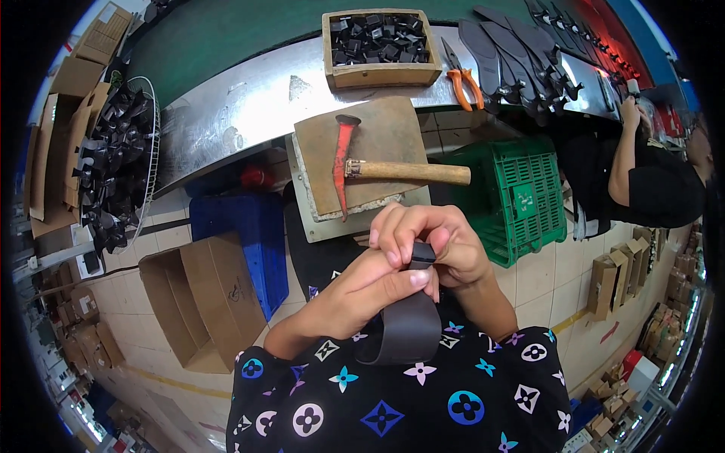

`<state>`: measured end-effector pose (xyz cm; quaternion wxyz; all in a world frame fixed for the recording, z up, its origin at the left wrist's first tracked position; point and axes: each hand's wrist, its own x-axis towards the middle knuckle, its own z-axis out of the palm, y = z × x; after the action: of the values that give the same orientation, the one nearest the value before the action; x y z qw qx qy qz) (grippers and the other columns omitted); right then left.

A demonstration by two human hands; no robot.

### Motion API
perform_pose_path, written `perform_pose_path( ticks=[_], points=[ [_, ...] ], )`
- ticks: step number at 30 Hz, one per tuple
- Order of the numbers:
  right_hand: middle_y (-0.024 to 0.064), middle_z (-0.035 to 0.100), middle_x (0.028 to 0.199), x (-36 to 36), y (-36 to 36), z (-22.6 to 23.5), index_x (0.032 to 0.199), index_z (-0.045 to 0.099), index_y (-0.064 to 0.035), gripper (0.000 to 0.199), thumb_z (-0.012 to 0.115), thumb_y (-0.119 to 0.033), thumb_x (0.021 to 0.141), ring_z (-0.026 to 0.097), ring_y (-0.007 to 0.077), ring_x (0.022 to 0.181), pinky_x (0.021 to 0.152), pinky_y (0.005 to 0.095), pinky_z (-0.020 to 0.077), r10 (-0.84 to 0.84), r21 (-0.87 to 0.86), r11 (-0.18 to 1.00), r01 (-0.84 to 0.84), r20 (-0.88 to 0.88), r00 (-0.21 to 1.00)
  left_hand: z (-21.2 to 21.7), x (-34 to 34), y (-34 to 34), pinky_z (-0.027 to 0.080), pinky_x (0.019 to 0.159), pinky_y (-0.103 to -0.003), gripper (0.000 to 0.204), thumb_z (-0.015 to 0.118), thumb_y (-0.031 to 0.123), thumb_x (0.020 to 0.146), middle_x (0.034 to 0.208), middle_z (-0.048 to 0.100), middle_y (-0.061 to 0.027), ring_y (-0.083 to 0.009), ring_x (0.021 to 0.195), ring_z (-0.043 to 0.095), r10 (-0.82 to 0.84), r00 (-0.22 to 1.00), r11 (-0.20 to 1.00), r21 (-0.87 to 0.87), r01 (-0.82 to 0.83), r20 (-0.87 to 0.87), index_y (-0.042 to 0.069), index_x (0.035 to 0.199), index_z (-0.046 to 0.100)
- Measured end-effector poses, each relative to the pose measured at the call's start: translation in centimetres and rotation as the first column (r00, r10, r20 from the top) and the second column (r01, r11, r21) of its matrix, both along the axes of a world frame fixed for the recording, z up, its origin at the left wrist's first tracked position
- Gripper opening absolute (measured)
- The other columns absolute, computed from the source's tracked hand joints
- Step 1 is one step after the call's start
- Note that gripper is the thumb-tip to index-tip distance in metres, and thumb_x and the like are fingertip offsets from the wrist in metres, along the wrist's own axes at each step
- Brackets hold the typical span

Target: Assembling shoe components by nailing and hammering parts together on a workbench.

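Both my hands are together in front of my body. My left hand [359, 294] grips a dark, smooth, curved strip [411, 332] that hangs in a bend below the fingers. A small black block [422, 255] sits at the strip's upper end, pinched by the fingers of my right hand [457, 245]. Whether the block is fastened to the strip is hidden by the fingers. Just beyond my hands, a hammer [408, 171] with a red head and wooden handle lies on a brown board [377, 124].
On the metal bench [242, 98] stand a wooden box [385, 73] of small black blocks, orange-handled pliers [464, 87] and dark soles [483, 57]. Below are a green crate [529, 204], a blue bin [260, 241] and a cardboard box [204, 302]. A basket [155, 143] holds black pieces. A co-worker [649, 181] sits right.
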<state>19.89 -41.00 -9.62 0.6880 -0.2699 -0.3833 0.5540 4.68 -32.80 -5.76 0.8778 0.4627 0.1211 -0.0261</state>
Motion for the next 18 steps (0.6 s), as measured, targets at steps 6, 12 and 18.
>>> perform_pose_path(
  ticks=[6,12,18],
  points=[
    [0.0115,0.066,0.088,-0.1,-0.5,0.6,0.090,0.065,-0.0015,0.047,0.056,-0.047,0.097,0.058,0.0294,0.100,0.093,0.0436,0.0442,-0.058,-0.028,0.998,0.061,0.096,0.994,-0.1,-0.6,0.3,0.044,0.087,-0.031,0.033,0.046,0.026,0.104,0.097,0.061,-0.0124,-0.0193,0.094,0.058,-0.056,0.998,0.995,0.082,0.055,0.011,-0.003,0.101,0.061],
    [0.0136,0.072,0.094,-0.1,-0.7,1.9,0.094,0.067,-0.0012,0.029,0.066,-0.030,0.089,0.066,0.0331,0.098,0.097,0.0474,0.0433,-0.249,0.122,0.969,0.217,0.476,0.844,1.5,-0.6,0.6,0.045,0.089,-0.039,0.035,0.044,0.025,0.102,0.100,0.062,-0.0223,-0.0345,0.100,0.060,0.006,0.990,0.843,0.532,-0.081,0.140,-0.007,0.114,0.056],
    [0.0105,0.075,0.094,-0.5,-1.5,0.9,0.092,0.069,-0.0048,0.020,0.063,-0.024,0.089,0.070,0.0254,0.099,0.106,0.0436,0.0319,-0.317,0.040,0.926,0.376,0.626,0.713,0.6,0.0,0.5,0.045,0.091,-0.045,0.029,0.042,0.019,0.099,0.106,0.060,-0.0255,-0.0414,0.103,0.058,-0.045,0.997,0.690,0.720,0.074,-0.059,-0.006,0.111,0.053]
  ],
)
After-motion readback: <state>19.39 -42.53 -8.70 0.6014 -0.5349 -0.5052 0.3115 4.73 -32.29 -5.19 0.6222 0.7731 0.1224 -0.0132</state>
